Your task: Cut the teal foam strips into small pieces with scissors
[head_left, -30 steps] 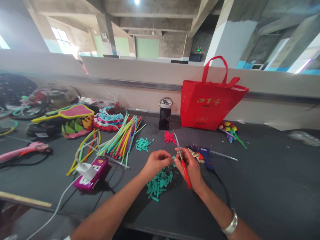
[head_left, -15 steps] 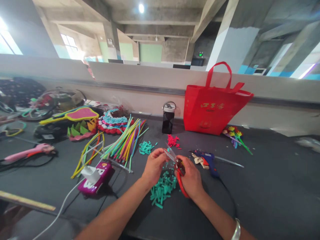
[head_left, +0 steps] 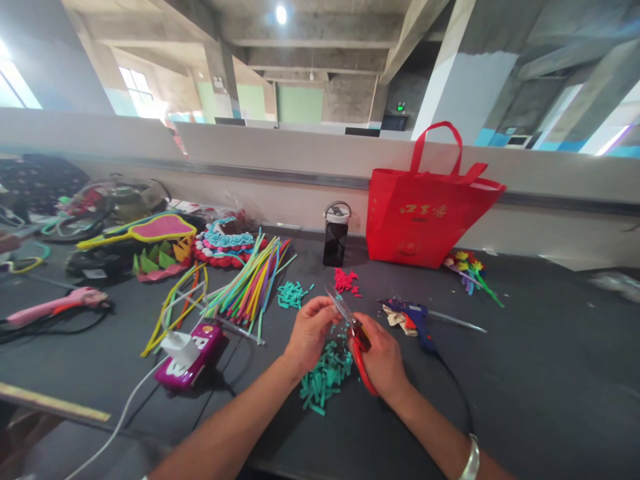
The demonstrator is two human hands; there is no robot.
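My right hand (head_left: 383, 357) grips a pair of red-handled scissors (head_left: 362, 368), its blades angled up and left past my left fingertips. The blades lie close together. My left hand (head_left: 311, 333) is closed in a pinch beside the blades, with a small teal piece (head_left: 339, 297) showing at its fingertips; the fingers partly hide it. Below and between my hands lies a loose heap of cut teal strips (head_left: 324, 381). Beyond my left hand is a smaller pile of turquoise pieces (head_left: 293, 295). A pile of pink-red pieces (head_left: 346, 281) sits past the scissor tips.
Left are colourful pipe cleaners (head_left: 255, 283), a purple power strip (head_left: 193, 357) with a white plug, and a pink glue gun (head_left: 60, 308). A blue glue gun (head_left: 423, 327) with its cord lies right. Behind stand a black bottle (head_left: 335, 243) and a red bag (head_left: 425, 220).
The scissor blades have come closer together. Both hands stay in nearly the same place, and the piles look unchanged.
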